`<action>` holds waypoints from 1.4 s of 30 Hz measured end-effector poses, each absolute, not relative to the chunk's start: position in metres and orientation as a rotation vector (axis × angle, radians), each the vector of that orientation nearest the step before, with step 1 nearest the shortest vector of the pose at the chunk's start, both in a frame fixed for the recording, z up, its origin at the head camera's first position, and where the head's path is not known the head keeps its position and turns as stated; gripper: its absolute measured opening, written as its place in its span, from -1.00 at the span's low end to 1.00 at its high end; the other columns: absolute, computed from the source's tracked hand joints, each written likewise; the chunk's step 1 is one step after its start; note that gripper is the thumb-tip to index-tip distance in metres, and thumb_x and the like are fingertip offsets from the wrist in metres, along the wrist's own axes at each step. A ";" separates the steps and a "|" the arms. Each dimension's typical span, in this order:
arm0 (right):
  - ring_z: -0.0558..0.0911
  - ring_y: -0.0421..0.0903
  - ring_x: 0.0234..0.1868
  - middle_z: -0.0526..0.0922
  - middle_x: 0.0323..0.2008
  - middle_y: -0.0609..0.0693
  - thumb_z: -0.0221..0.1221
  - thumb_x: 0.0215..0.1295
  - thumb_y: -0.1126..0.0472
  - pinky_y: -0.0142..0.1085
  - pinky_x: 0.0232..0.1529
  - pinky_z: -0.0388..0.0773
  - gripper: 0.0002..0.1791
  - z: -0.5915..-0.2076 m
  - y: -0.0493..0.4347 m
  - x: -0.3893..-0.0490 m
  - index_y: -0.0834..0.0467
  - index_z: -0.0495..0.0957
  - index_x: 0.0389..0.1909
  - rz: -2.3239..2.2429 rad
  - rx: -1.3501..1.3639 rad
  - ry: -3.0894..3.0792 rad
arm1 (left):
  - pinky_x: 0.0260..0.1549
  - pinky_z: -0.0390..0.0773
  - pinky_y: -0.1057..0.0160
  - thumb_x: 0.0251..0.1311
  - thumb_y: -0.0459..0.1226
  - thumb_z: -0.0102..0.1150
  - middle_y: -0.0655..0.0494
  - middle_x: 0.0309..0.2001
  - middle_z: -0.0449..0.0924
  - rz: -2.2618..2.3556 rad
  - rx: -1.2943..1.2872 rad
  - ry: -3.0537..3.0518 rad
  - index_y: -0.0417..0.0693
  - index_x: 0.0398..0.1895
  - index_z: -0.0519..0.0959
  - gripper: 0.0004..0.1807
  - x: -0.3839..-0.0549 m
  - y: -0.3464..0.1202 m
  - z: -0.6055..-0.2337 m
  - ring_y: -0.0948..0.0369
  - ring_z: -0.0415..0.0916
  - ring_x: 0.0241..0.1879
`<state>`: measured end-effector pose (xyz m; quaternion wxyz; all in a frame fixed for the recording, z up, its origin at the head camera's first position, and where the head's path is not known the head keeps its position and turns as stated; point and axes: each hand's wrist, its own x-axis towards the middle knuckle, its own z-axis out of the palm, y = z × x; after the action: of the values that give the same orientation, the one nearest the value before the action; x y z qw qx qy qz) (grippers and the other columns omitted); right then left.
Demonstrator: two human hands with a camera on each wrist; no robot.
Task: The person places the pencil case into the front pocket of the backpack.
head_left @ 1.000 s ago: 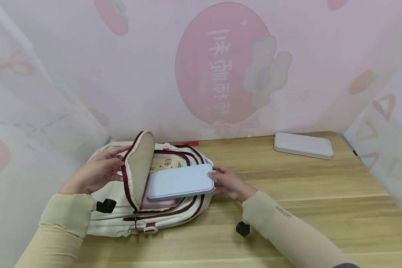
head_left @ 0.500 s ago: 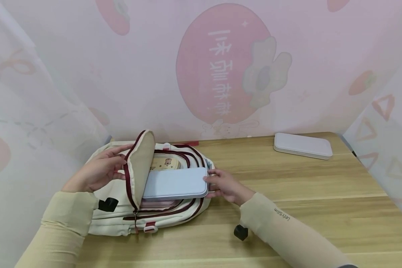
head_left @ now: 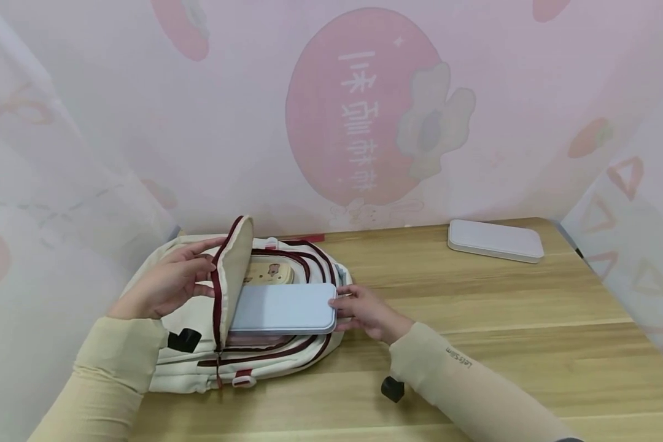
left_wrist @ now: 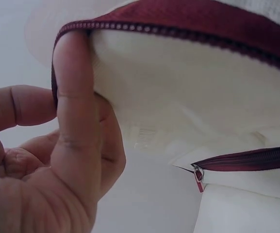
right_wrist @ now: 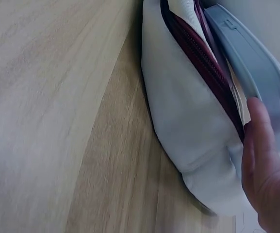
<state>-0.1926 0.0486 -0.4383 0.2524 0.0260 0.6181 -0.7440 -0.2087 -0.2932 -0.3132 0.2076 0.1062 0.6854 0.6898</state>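
Note:
A cream backpack (head_left: 304,359) with dark red zips lies on the table, its front pocket unzipped. My left hand (head_left: 171,282) pinches the edge of the pocket flap (head_left: 236,264) and holds it raised; in the left wrist view the fingers grip the flap's zip edge (left_wrist: 144,29). My right hand (head_left: 367,312) holds the right end of a flat light-blue case (head_left: 284,307), thumb on top and fingers beneath. The case's left end is hidden behind the flap. Under it show a yellow case with a bear print (head_left: 271,272) and a pink item (head_left: 256,340).
A flat whitish case (head_left: 495,239) lies at the back right of the wooden table (head_left: 475,294). Printed curtains (head_left: 243,123) close off the back and both sides. A zip pull (head_left: 219,377) hangs at the pocket's near corner.
My right hand has moved left and slightly nearer, sliding the light-blue case further under the flap and lower over the pocket. My left hand still holds the flap up.

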 end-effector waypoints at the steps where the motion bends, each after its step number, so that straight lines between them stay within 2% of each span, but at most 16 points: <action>1: 0.67 0.01 -0.15 0.60 -0.02 0.28 0.14 0.49 0.38 -0.06 -0.12 0.73 -0.56 -0.438 0.047 -0.192 0.44 0.32 0.28 -2.022 0.064 1.685 | -0.38 0.69 0.21 0.49 -0.53 -0.19 0.02 -0.16 0.56 1.920 0.293 1.909 0.08 0.41 0.37 -0.46 -0.208 -0.293 -0.313 0.19 0.59 -0.31; 14: 0.65 0.05 -0.10 0.52 0.02 0.29 0.16 0.48 0.40 -0.17 -0.21 0.74 -0.55 -0.431 0.017 -0.192 0.47 0.29 0.26 -2.021 0.044 1.668 | -0.37 0.70 0.20 0.48 -0.54 -0.19 0.06 -0.18 0.58 1.931 0.283 1.900 0.07 0.39 0.37 -0.47 -0.210 -0.290 -0.315 0.19 0.60 -0.30; 25: 0.65 -0.05 -0.27 0.56 -0.18 0.17 0.24 0.43 0.38 -0.26 -0.26 0.73 -0.58 -0.431 -0.009 -0.188 0.38 0.32 0.19 -1.962 0.058 1.680 | -0.37 0.69 0.23 0.47 -0.53 -0.20 0.05 -0.20 0.52 1.930 0.279 1.898 -0.03 0.50 0.26 -0.43 -0.209 -0.287 -0.315 0.21 0.58 -0.32; 36: 0.65 -0.07 -0.28 0.56 -0.21 0.16 0.22 0.42 0.41 -0.25 -0.26 0.74 -0.57 -0.436 -0.022 -0.193 0.41 0.34 0.21 -2.005 0.063 1.652 | -0.39 0.69 0.24 0.47 -0.54 -0.20 0.06 -0.20 0.54 1.972 0.324 1.841 0.12 0.37 0.43 -0.44 -0.209 -0.290 -0.316 0.21 0.59 -0.33; 42: 0.66 -0.10 -0.39 0.58 -0.20 0.15 0.23 0.44 0.36 -0.26 -0.28 0.73 -0.57 -0.434 -0.029 -0.196 0.37 0.37 0.23 -1.960 0.075 1.684 | -0.39 0.68 0.24 0.46 -0.56 -0.21 0.05 -0.22 0.52 1.981 0.329 1.827 0.25 0.25 0.54 -0.42 -0.209 -0.289 -0.315 0.21 0.59 -0.34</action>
<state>-0.1961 -0.0287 -0.4344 0.2747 0.0281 0.6263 -0.7291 -0.2090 -0.2894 -0.3153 0.2117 0.1183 0.6576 0.7133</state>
